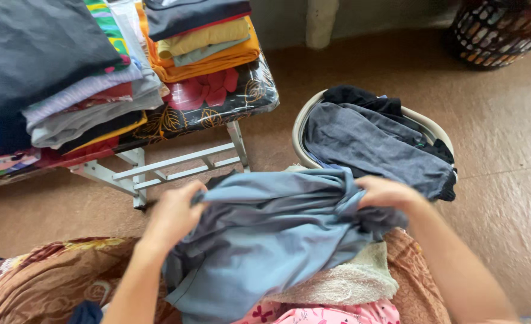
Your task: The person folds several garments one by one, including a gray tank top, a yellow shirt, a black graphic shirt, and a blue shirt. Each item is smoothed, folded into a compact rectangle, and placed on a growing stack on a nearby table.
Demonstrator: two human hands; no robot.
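Observation:
Both my hands grip a blue-grey garment (265,240) that hangs bunched in front of me. My left hand (172,213) clutches its left upper edge and my right hand (388,193) clutches its right upper edge. Under the garment lie a beige towel (349,279) and a pink patterned cloth (319,313) on a brown floral cover (43,276).
A white laundry basket (301,120) with grey and black clothes stands on the brown floor just beyond my hands. At the left a white-framed ironing board (217,99) carries stacks of folded clothes. A woven basket (499,30) sits at the far right corner.

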